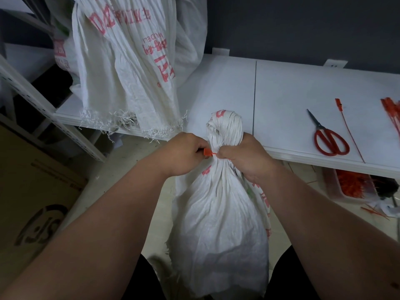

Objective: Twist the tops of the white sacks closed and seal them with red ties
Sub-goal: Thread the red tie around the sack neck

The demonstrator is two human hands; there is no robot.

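A white woven sack [218, 217] with red print stands on the floor between my knees, its top twisted into a bunch [225, 128]. My right hand [244, 158] grips the twisted neck. A red tie [208, 153] runs around the neck; my left hand [184, 154] pinches its flat head end beside the sack. Most of the tie is hidden by my fingers.
A pile of empty white sacks [129, 68] hangs over the left end of the white table [281, 94]. Red-handled scissors [329, 137], a loose red tie [348, 128] and a bundle of ties [391, 113] lie on it. A tray of red ties [350, 185] sits underneath. A cardboard box [36, 191] is at left.
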